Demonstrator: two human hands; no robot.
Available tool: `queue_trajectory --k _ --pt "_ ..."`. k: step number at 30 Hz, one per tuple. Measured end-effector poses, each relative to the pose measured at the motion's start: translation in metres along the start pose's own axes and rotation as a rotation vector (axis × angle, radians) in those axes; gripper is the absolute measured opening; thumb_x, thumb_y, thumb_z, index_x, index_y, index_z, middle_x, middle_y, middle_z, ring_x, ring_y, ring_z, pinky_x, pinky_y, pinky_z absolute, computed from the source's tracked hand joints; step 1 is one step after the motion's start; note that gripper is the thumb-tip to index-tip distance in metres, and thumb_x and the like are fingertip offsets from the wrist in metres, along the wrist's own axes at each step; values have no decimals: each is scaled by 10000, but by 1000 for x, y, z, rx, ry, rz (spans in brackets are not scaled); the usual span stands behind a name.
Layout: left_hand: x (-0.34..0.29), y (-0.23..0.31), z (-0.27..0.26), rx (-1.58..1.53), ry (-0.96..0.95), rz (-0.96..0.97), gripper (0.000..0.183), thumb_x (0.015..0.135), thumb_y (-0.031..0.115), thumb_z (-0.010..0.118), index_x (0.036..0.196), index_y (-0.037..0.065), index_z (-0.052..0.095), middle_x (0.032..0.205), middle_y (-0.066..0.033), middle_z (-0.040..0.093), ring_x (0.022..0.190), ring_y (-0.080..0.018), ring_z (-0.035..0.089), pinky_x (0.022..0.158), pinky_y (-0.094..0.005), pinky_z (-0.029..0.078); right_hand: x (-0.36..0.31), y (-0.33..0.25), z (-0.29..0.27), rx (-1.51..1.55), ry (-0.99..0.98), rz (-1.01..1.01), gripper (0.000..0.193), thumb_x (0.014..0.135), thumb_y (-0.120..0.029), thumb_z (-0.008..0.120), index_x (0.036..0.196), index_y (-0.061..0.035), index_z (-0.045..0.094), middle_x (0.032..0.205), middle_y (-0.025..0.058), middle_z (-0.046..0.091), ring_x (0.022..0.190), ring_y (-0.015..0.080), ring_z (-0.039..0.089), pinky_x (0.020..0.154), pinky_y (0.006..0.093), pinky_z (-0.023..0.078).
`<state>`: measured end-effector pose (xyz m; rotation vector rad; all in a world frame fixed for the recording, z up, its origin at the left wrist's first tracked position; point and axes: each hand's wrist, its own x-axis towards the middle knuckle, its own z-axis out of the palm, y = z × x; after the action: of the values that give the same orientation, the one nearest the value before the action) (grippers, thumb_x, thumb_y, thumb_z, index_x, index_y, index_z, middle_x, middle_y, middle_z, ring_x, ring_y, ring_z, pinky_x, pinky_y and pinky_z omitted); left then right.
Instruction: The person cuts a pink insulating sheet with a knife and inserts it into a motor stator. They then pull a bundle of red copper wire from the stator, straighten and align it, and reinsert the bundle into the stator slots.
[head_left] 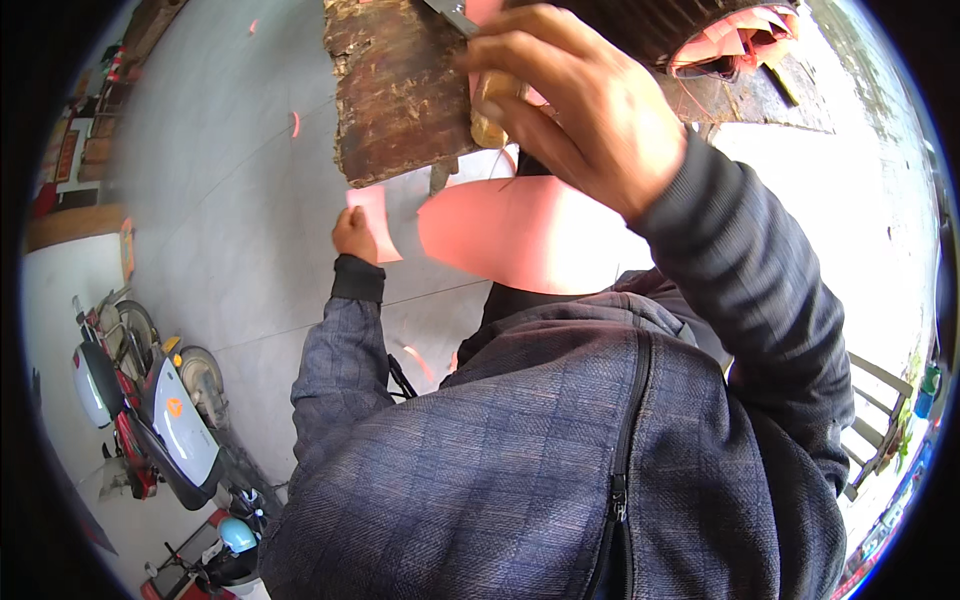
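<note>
Left of the bench corner, my left hand [355, 236] is closed on a small pink sheet [374, 222], pinching its edge. My right hand [590, 105] is bent over the wooden bench [395, 95], its fingers curled about a stubby wooden handle [489, 125]. A grey metal blade [452, 14] juts past the fingertips; whether it belongs to that handle I cannot tell. The fingers are slightly blurred, and pink material [484, 12] shows behind them. Below the bench edge, a large curved pink sheet [520, 235] lies over my lap, apart from both hands.
A dark container [690, 40] with crumpled pink pieces [745, 42] lies on the bench at the right. Pink scraps [295, 124] dot the grey tiled floor [235, 210]. Motorbikes [160, 410] stand at the left, a slatted seat [875, 425] at the right.
</note>
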<state>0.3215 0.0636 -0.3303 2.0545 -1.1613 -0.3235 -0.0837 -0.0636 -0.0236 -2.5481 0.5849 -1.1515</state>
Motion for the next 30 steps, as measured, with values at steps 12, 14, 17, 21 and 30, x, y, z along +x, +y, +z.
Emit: queue_trajectory --k 12,14,17,21,30 --pt "-40 269 -156 -770 -315 14 190 1091 153 590 1135 -12 673 988 -84 751 892 -186 735 781 -330 604 -49 -52 -46 190 -115 191 253 941 -16 719 1189 27 691 1109 175 702 1000 305 731 872 385 593" --pt "-46 311 -141 -678 -459 102 167 1080 129 629 1118 -23 688 971 -63 755 869 -84 683 807 -261 560 -51 -56 -55 187 -98 224 325 948 -111 772 1230 28 686 1098 160 707 964 276 729 842 367 587" --pt "-53 358 -114 -536 -773 274 186 1051 84 664 1189 -40 684 965 -44 743 890 -75 673 806 -262 555 -56 -56 -64 247 -21 231 550 881 -269 868 1295 27 659 1079 137 708 884 223 709 769 325 573" --pt "-56 399 -80 -513 -1087 486 231 1022 43 686 1231 -53 673 1028 -10 725 922 -61 662 823 -249 549 -81 -55 -77 210 -136 549 306 932 -126 807 1166 24 679 838 78 709 680 144 688 636 269 557" --pt "-54 411 -45 -577 -1247 133 183 1052 124 640 1191 5 656 961 -126 768 818 -233 772 719 -343 629 -166 -40 -115 685 408 983 234 1047 -237 701 1093 -11 668 761 38 684 601 68 630 512 211 520"
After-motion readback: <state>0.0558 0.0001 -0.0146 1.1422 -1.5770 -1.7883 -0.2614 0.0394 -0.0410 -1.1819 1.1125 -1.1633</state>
